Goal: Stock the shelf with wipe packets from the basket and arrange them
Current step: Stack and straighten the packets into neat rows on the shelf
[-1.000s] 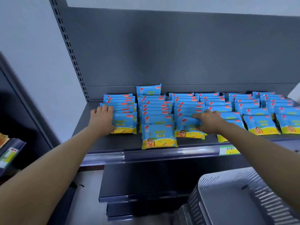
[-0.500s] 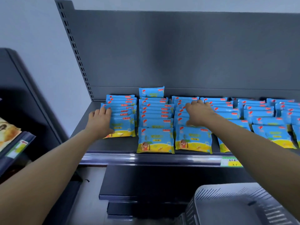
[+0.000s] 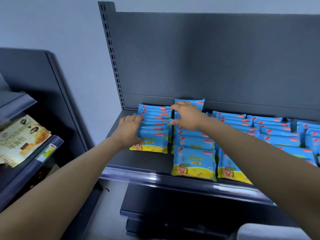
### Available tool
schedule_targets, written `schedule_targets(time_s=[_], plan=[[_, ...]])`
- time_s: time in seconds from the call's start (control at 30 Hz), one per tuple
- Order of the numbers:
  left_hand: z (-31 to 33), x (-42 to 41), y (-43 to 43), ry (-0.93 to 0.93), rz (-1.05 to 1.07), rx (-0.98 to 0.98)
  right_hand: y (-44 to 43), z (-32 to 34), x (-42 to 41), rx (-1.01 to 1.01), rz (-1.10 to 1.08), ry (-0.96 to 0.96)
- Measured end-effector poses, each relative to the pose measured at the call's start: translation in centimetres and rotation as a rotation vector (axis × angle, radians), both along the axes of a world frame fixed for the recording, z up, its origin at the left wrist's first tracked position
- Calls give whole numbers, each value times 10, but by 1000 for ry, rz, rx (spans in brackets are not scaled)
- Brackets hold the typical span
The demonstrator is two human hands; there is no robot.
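Shelf point(image 3: 138, 161): dark grey metal, grey back panel behind, slotted upright at its left edge. Blue wipe packets lie on it in overlapping rows running front to back, yellow bands at the front ends.

Left row point(image 3: 154, 129): leftmost stack of packets, set back from the shelf lip. Its front packet point(image 3: 152, 142) lies flat, cartoon print showing at the lower left corner.

Left hand point(image 3: 129, 131): palm down against the left side of the left row, fingers pressed to the packet edges, thumb low by the front packet. It braces the stack rather than closing around any single packet.

Second row point(image 3: 194, 144): just right of the left row; its front packet point(image 3: 194, 163) lies near the shelf lip, well ahead of the left row's front.

Right hand point(image 3: 187, 116): over the back of the second row, fingers spread and curled, thumb apart. A single packet point(image 3: 199, 103) stands upright against the back panel just behind the fingers. Cannot tell whether the fingers touch or grip it; motion blur.

Further rows point(image 3: 277, 130) go on to the right, partly hidden by the right forearm.

Basket point(image 3: 270, 232): only a pale grey corner shows at the lower right, below the shelf.

Left side: another shelf unit with a pale snack bag point(image 3: 20, 137) and a price tag point(image 3: 47, 150) on its rail.
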State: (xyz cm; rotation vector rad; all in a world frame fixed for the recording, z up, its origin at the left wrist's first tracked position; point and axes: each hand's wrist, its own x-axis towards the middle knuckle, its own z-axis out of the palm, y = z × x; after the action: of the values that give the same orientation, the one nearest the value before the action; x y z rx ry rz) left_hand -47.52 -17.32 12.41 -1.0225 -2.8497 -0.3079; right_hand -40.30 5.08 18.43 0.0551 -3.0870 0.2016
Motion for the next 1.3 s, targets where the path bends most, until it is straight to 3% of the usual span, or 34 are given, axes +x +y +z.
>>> schedule_targets(time_s=[0.2, 0.4, 0.77, 0.93, 1.3], plan=[[3, -28, -6, -6, -68, -109, -15, -2, -43, -87, -101, -82], [5, -47, -12, -316, -185, -116, -24, -12, -76, -188, -232, -151], [5, -55, -10, -374, -239, -61, -23, -36, -120, -296, -372, -355], [4, -55, -12, -532, -231, 78, -19, -36, -135, -244, -352, -430], [3, -52, -9, -454, -178, 76, -15, -32, -153, -34, -231, -562]])
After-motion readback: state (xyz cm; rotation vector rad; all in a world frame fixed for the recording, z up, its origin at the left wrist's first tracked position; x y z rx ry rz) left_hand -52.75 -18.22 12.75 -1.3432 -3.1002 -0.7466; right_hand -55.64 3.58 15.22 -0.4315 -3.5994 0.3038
